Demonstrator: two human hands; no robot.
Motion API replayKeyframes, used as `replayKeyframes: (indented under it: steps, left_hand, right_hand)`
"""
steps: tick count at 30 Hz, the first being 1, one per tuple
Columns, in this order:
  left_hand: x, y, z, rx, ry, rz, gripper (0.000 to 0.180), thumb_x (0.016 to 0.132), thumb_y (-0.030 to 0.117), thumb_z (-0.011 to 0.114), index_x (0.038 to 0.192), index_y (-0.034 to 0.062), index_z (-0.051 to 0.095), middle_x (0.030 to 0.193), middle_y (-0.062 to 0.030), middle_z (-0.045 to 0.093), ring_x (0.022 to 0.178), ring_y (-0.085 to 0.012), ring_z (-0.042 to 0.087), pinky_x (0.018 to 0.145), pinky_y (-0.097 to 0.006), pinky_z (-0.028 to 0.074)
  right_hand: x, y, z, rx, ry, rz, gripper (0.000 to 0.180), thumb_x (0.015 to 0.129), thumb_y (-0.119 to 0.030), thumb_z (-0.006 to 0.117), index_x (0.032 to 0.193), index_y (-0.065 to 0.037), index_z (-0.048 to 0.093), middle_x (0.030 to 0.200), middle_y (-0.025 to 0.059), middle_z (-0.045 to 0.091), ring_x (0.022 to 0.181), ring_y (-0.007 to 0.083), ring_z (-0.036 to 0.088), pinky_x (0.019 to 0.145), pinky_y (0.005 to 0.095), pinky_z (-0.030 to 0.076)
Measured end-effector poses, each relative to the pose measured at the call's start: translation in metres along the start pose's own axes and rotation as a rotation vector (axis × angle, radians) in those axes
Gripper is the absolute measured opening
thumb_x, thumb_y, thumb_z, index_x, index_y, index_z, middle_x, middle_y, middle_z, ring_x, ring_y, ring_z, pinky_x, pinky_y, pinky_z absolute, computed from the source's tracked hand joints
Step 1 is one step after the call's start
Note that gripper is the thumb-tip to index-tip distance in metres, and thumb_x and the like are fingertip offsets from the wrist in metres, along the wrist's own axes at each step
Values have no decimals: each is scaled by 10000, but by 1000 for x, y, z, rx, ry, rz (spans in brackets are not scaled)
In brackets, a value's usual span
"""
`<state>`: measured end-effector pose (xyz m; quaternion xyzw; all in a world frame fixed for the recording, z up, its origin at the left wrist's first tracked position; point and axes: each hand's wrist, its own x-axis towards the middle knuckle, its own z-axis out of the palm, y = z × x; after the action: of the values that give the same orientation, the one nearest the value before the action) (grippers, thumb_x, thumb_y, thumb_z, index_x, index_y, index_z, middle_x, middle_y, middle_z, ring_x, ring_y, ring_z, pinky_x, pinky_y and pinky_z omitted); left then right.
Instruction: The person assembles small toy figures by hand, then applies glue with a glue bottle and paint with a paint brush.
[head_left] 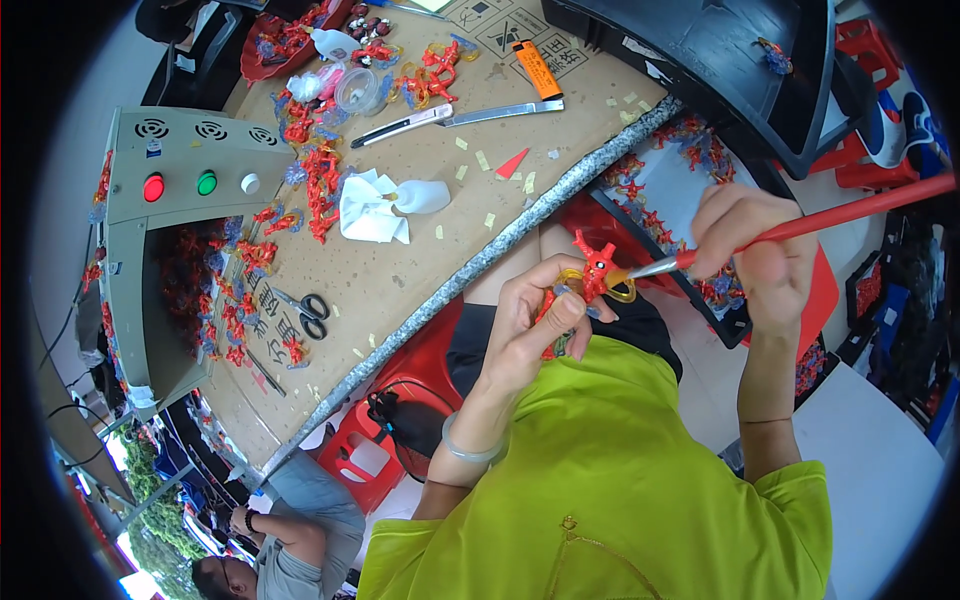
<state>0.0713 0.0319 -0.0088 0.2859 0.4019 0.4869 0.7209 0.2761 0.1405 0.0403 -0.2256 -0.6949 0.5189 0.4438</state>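
My left hand (527, 322) is closed round a small red toy figure (600, 266) with yellow and bluish parts, held above my lap. Its lower part is mostly covered by my fingers. In my right hand (755, 245) is a paintbrush (850, 212) with a long red handle, slanting up to the right. The pale bristle tip meets the figure's right side, or lies very close to it. A black tray (690, 280) with more red and blue figures sits beneath my right hand.
A cardboard-topped table (400, 270) with a stone-like edge carries a utility knife (402, 126), scissors (305, 312), a white squeeze bottle (422, 197) on tissue, and many figures. A grey machine (200, 165) with buttons stands left. A black bin (690, 60) is at upper right. Another person (290, 540) sits lower left.
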Motion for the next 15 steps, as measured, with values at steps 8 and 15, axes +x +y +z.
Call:
replayKeyframes:
  steps: [8,15]
  left_hand:
    - [-1,2,9,79,86,32,289,861,127,651,1068,-38,537,831,-105,640,541,-84,529,507,-203,413]
    - [3,-10,8,615,326,287,355,744,124,773,1000,-18,572,786,-69,628,589,-84,560,541,-208,438]
  right_hand:
    - [3,-8,7,-95,4,-40,235,876,-148,537,737,24,615,711,103,604,641,199,564,591,271,428]
    - [-7,-14,21,-233,31,-18,128,768,-120,652,720,-2,638,623,87,592,530,238,571,512,285,445]
